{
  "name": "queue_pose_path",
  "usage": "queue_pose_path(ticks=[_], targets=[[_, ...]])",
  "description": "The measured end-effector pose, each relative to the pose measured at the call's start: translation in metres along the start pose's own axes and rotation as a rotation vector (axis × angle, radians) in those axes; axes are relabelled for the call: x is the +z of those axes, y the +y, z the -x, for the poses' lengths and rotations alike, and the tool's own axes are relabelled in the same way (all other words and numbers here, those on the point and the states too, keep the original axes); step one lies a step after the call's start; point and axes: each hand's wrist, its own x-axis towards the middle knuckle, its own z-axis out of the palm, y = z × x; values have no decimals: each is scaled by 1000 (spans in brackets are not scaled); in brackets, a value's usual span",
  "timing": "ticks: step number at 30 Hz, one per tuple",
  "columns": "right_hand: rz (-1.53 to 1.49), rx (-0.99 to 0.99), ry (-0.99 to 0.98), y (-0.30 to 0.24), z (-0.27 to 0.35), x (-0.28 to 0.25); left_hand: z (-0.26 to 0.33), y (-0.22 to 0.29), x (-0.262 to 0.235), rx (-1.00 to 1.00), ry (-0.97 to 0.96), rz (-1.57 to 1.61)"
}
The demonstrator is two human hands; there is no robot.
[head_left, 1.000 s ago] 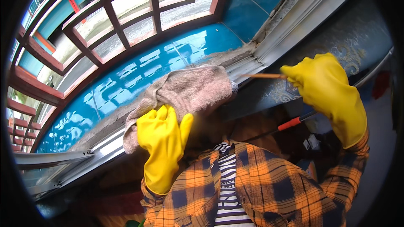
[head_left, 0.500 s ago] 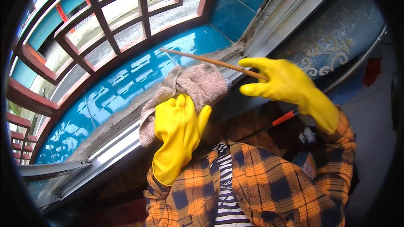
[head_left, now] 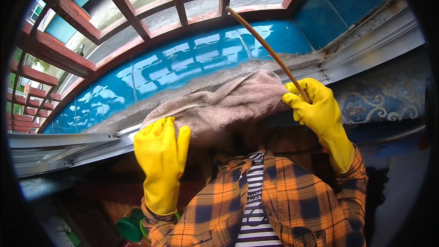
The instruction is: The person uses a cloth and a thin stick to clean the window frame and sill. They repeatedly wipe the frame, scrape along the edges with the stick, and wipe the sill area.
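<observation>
A dusty-pink terry cloth (head_left: 228,101) is stretched between my two hands above the window track, creased along its length. In its yellow rubber glove, my left hand (head_left: 160,144) is closed on the cloth's near left edge, the thumb lying along its side. My right hand (head_left: 313,103), gloved alike, pinches the cloth's right end. That same hand also grips a thin wooden stick (head_left: 267,48), which slants up and to the left over the blue tiled sill (head_left: 160,75). The fingertips of my left hand are partly hidden by the cloth.
A silver window frame (head_left: 366,59) runs along the sill, and a sash (head_left: 64,139) juts in at the left. Beyond the tiles stands a reddish-brown window grille (head_left: 183,7). Patterned glass (head_left: 384,100) is at the right. A green container (head_left: 130,224) sits low on the left.
My right hand, loosely open around the stick before, now has closed on the stick and the cloth's end. The bunched cloth is spread wider. My left hand has shifted left.
</observation>
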Motion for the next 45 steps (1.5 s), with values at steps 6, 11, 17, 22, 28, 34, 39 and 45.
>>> queue_pose_path(ticks=[6, 11, 17, 22, 28, 34, 39, 45], targets=[[-37, -33, 119, 19, -5, -15, -18, 62, 61, 83, 142, -57], [-60, -91, 203, 49, -13, -46, -54, 77, 50, 212, 60, 144], [-171, -233, 104, 44, -11, -41, -15, 23, 26, 225, 348, 115], [-264, -170, -222, 20, 3, 20, 18, -21, -24, -4, 181, -260], [-112, -537, -357, 24, -6, 46, 0, -11, -8, -77, -48, -487], [-163, -184, -16, 28, 1, -15, -33, 69, 48, 109, -20, -230], [273, -556, 654, 37, -15, -72, -71, 126, 81, 218, -55, -57], [724, -271, 576, -4, 6, -91, -69, 121, 87, 239, -4, 25]])
